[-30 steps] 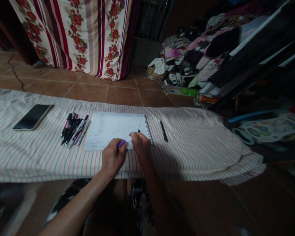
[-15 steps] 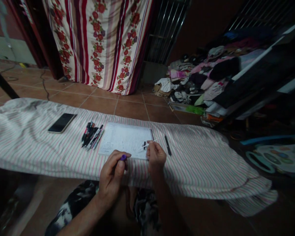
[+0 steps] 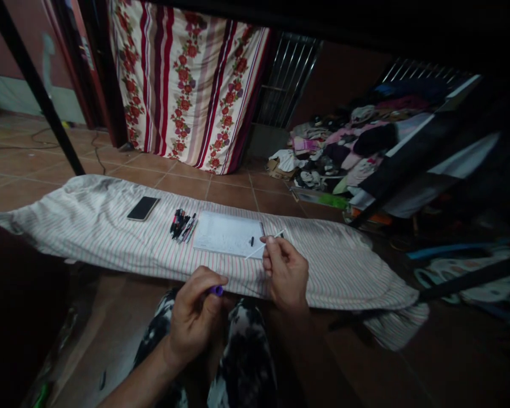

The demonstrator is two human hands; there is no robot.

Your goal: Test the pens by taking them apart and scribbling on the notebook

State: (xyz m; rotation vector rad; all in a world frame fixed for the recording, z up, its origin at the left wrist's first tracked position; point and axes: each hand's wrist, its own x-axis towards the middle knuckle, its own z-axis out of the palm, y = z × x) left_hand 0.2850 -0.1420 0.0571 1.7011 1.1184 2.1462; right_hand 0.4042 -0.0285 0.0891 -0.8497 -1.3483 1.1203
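Note:
My left hand [image 3: 198, 311] is closed around a purple tube [image 3: 216, 290], whose open hollow end points towards me; it looks like a pen barrel. Between the thumb and fingers of my right hand [image 3: 287, 272] is a thin white stick [image 3: 254, 253], slanting up to the right, perhaps a pen refill. Below that stick lies a spiral notebook [image 3: 225, 232] with faint writing. A small black piece [image 3: 252, 241] rests on its page. To the notebook's left is a bunch of pens [image 3: 182, 226]. My right hand mostly hides a black pen [image 3: 281, 235] on the cloth.
A striped cloth [image 3: 340, 260] covers the low table. Towards its left end lies a phone [image 3: 143, 208]. A flowered curtain [image 3: 187, 85] hangs beyond, and clothes [image 3: 348, 141] are heaped at the far right. A dark pole [image 3: 38, 90] slants across the left.
The view has tilted and shifted, so the table sits further from me. Both hands have drawn back from the notebook, still holding the purple tube and the white stick.

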